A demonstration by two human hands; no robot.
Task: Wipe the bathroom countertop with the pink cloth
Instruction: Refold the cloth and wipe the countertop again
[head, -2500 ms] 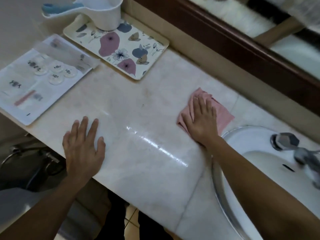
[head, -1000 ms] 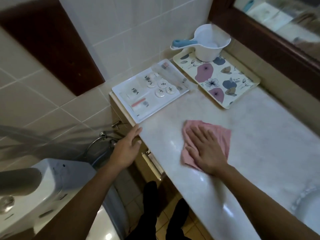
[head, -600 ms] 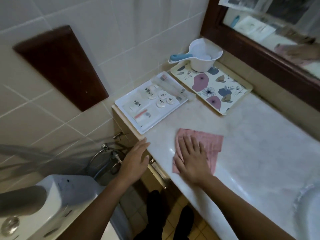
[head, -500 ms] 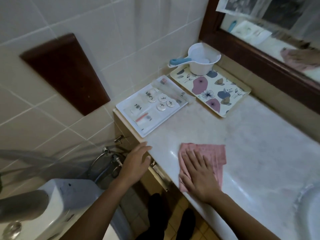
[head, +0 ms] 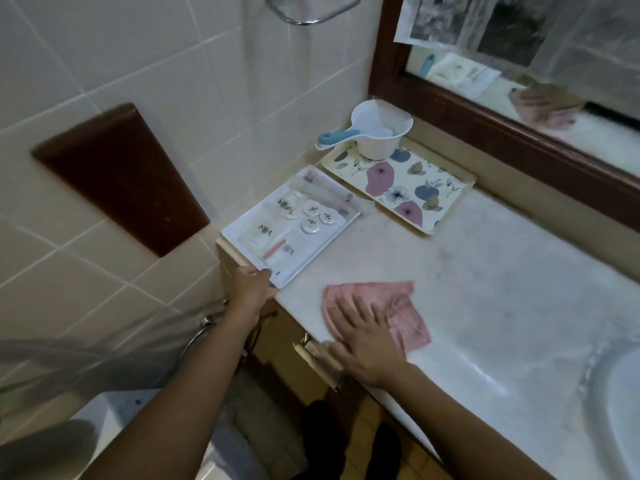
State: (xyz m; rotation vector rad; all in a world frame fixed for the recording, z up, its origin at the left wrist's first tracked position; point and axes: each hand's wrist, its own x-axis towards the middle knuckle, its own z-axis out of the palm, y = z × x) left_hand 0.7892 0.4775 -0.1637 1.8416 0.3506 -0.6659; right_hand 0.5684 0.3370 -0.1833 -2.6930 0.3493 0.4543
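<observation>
No brand name or legible word is made out anywhere. Dark printed marks are carried on the small round lids and sachets laid out in the white tray point(head: 300, 269), but they are too blurred to be read; one sachet is crossed by a pink strip. A flower pattern in purple, blue and grey is printed on the cream tray point(head: 437, 206) set just beside the white one, and a white dipper point(head: 381, 133) with a blue handle stands on that tray's far end, against the wall.

The pink cloth point(head: 398, 295) is spread on the pale marble countertop point(head: 502, 271), near its front edge, between the white tray and the sink point(head: 620, 393). It is pressed down by the right hand point(head: 367, 337), which is laid palm-down on the cloth's near half with the fingers straight and fanned out and the forearm stretched in from the lower right. Nothing is gripped by it.

The left hand point(head: 251, 289) is reached forward to the countertop's left end, back uppermost, and its fingertips are met by the near corner of the white tray. Whether that corner is actually grasped or only touched cannot be told.
</observation>
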